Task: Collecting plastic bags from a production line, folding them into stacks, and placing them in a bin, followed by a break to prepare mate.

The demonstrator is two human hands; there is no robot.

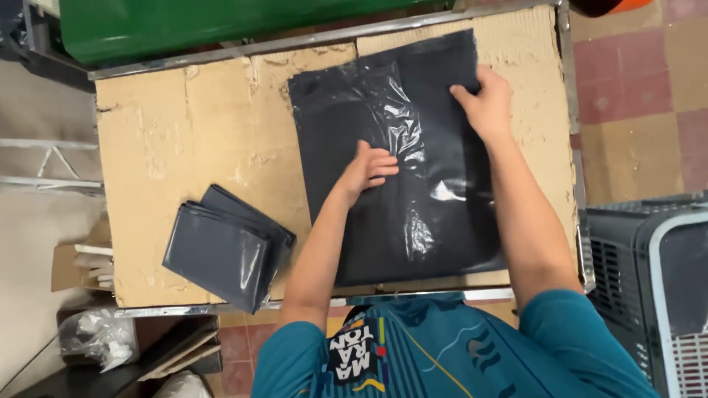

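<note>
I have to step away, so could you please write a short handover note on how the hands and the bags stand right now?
Left hand: flat on the black plastic bag, pressing its middle, no grip.
Right hand: holding down the bag's upper right part.
The bag lies spread on the cardboard-covered table.
Done: a stack of folded bags sits at the table's front left.
Left: the spread bag is not yet folded.

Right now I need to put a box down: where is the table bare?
Bare cardboard top lies left of the flat black bags, above the folded stack. A narrow strip runs past the right hand. The left hand presses the crowded middle.
</note>
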